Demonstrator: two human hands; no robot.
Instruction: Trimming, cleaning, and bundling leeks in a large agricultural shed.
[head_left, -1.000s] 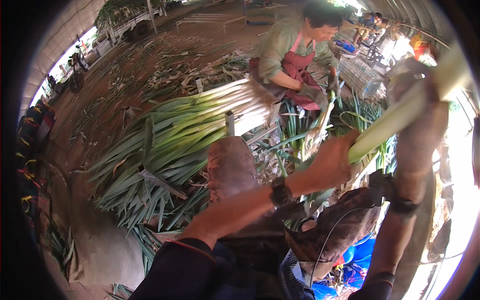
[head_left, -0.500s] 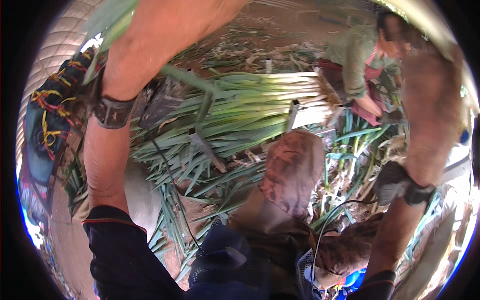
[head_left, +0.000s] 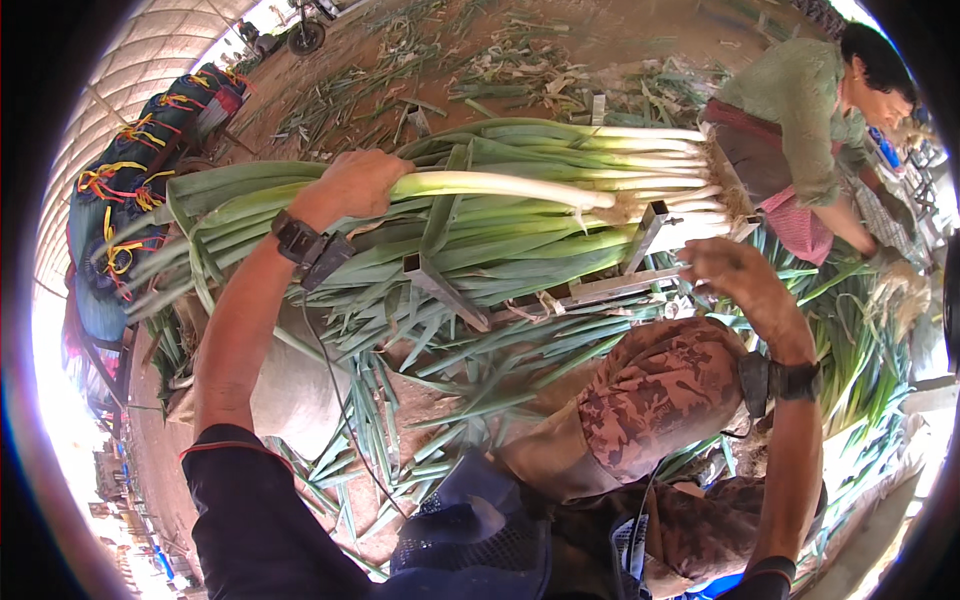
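Observation:
My left hand (head_left: 358, 186) is closed round a large green onion (head_left: 500, 185), gripping it where the green leaves begin. Its white stem and roots point right, and its leaves trail away to the left. Beneath it lies a thick pile of green onions (head_left: 570, 245) in a metal frame (head_left: 445, 295), white ends together at the right. My right hand (head_left: 735, 275) hovers just on my side of those root ends, fingers loosely bent and apart, with nothing seen in them. Both wrists wear dark straps with small devices.
A co-worker (head_left: 815, 130) bends down at the right beside more green onions (head_left: 850, 350). My camouflage-covered knee (head_left: 665, 395) is below the frame. Loose leaves (head_left: 375, 410) litter the ground. Dark bundles with yellow and red ties (head_left: 120, 215) stand at the left.
My left hand has come down from the top edge and now holds the green onion over the pile. My right hand has dropped from the upper right toward the root ends.

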